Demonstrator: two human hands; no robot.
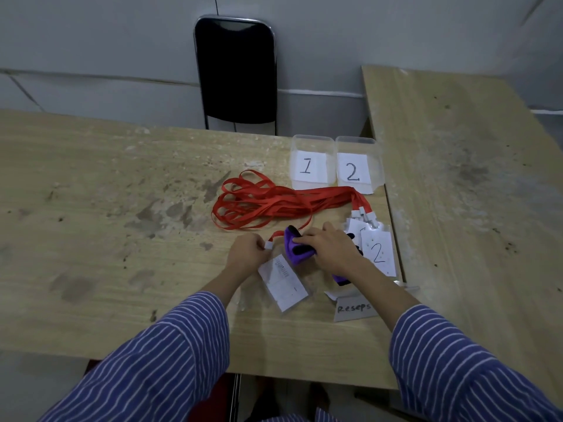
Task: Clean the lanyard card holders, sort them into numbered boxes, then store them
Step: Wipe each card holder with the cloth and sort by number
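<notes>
The left hand (248,252) pinches the small white clip (269,245) atop a flat, clear plastic holder (281,280) lying just below its fingers on the worn wooden table (122,239). Beside it, the right hand (332,248) curls round a bunched purple cloth (295,249). Beyond both lie tangled red ribbon lanyards (259,202) and translucent boxes 1 (309,161) and 2 (356,164).

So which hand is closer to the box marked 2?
The right hand, holding the purple cloth, lies nearer the box marked 2, below it. The left hand pinches the lanyard clip further left.
</notes>
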